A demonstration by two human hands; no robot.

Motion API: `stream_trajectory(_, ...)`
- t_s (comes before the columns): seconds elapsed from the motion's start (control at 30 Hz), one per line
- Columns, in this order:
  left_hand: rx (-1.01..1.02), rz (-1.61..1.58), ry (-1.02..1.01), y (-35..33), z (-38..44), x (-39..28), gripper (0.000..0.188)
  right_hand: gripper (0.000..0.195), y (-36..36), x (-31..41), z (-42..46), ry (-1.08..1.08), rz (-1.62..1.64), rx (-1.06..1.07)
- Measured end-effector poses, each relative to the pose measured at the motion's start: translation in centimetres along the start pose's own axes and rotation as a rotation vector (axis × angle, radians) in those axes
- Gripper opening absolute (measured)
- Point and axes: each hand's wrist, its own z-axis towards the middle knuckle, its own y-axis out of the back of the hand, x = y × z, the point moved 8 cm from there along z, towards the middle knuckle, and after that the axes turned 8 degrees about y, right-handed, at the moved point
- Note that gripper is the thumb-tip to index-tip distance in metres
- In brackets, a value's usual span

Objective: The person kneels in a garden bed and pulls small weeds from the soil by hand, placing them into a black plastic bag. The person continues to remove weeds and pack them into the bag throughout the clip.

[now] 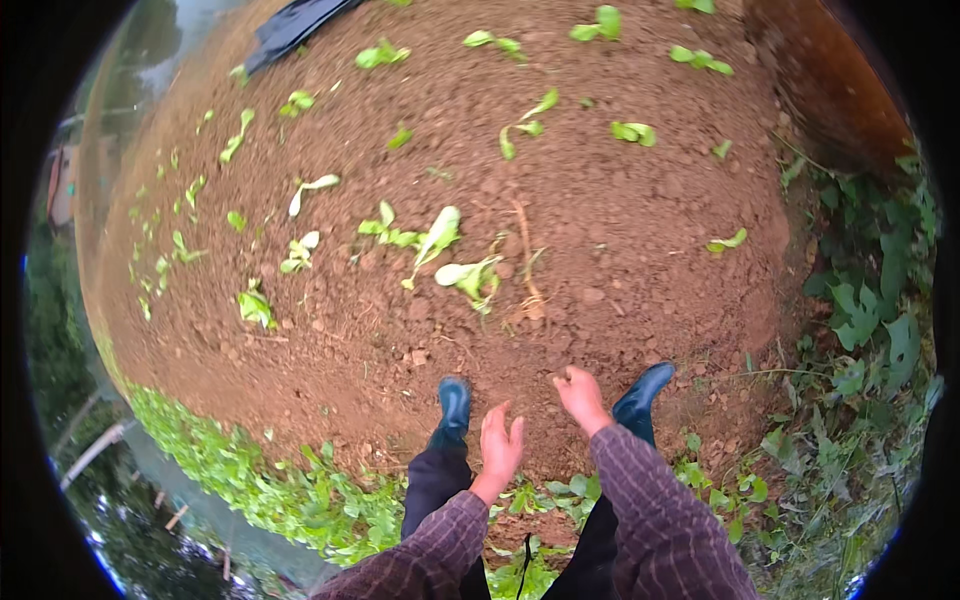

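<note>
My left hand (501, 448) hangs over the soil by the left boot, thumb apart from the fingers and nothing in it. My right hand (580, 394) is near the right boot with its fingers curled; whether anything small sits inside is hidden. Both hands are apart from the ground plants. Ahead of them, a leafy seedling (472, 279) lies on the brown soil (645, 292). Another seedling with a pale stalk (439, 234) is just behind it, beside a smaller green one (386, 227). A thin tan root or stalk (527, 255) lies to their right.
Rubber boots (454, 405) stand on the bed's near edge. Several seedlings (634, 133) are spread across the soil. Dark sheeting (296, 30) lies at the far left. Low green plants (285, 495) border the near side, and leafy weeds (862, 315) the right. A brown patch (832, 75) is at upper right.
</note>
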Motion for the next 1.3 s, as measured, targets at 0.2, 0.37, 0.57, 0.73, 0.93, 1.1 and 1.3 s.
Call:
stream_trajectory(0.2,0.104,-0.153,-0.032,1.1,1.8,3.3,0.038,0.029,-1.4,12.1,7.6,0.38,-0.332,-0.403)
stream_trajectory(0.37,0.151,-0.131,-0.047,5.2,2.1,3.0,0.04,0.032,0.5,18.8,12.1,0.479,-0.547,-0.585)
stream_trajectory(0.57,0.193,-0.133,-0.013,5.4,0.4,4.3,0.041,0.057,-0.5,22.2,16.0,0.547,-0.895,-0.412)
stream_trajectory(0.73,0.297,-0.218,-0.04,3.2,-1.5,3.9,0.038,0.057,0.5,21.8,18.7,0.556,-1.014,-0.223)
stream_trajectory(0.93,0.439,-0.802,0.307,-2.4,-1.7,7.6,0.029,0.055,3.6,20.5,15.7,0.35,-0.203,-0.172)
stream_trajectory(1.1,0.41,-0.971,0.405,-1.4,1.4,2.9,0.043,0.044,2.8,14.2,5.3,0.209,0.495,0.189)
stream_trajectory(1.3,0.784,-0.929,0.261,-7.2,5.3,-6.8,0.046,0.06,5.0,8.3,-3.6,0.423,-0.148,0.031)
